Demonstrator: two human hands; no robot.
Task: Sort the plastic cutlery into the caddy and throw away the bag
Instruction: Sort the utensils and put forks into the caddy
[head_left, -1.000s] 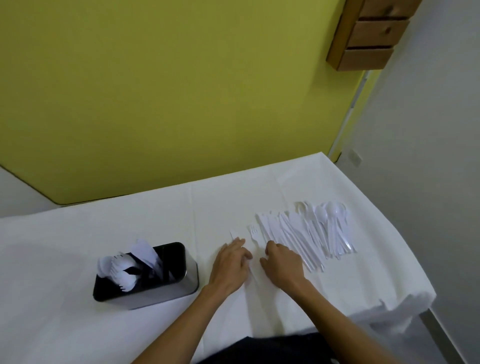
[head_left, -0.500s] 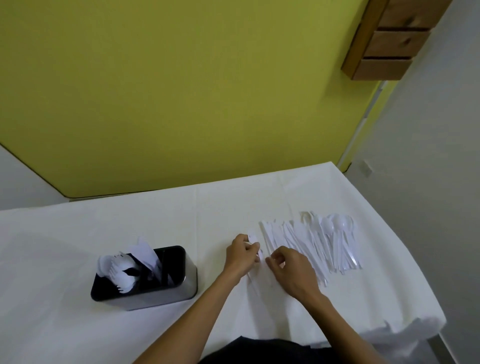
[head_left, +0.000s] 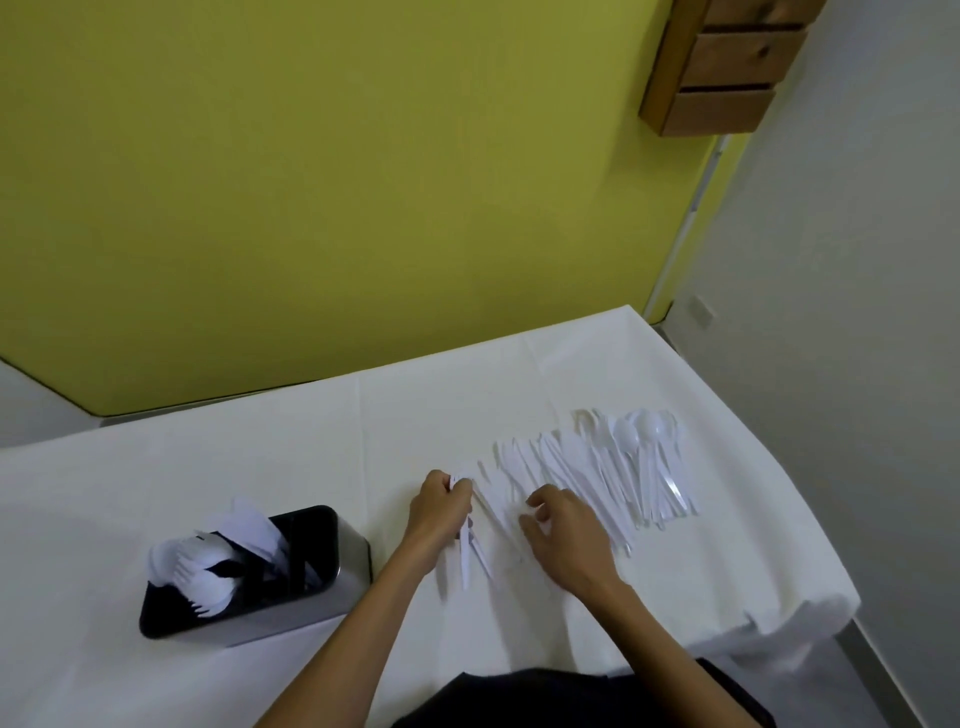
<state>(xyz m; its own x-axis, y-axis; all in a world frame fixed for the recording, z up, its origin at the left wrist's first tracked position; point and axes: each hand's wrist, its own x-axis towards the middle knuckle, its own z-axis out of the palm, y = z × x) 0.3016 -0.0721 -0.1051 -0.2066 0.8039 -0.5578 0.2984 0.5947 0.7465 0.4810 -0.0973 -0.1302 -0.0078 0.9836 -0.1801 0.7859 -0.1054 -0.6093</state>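
Both forearms reach in from the bottom edge over the worktop (head_left: 260, 467), covered in a white cloth. Yellow wall (head_left: 363, 182) behind, grey wall at right with a wooden drawer unit (head_left: 727, 67) mounted high. Left hand (head_left: 439, 512) closed around a few white cutlery pieces (head_left: 467, 556), handles sticking out toward the person. Right hand (head_left: 563, 538) palm down, fingers loosely curled and apart, resting at the near-left end of the fanned row of plastic cutlery (head_left: 597, 473); spoons at the row's far right. Black-and-steel caddy (head_left: 291, 587) at left, well apart from the row, already holding white forks and other pieces in its left compartments.
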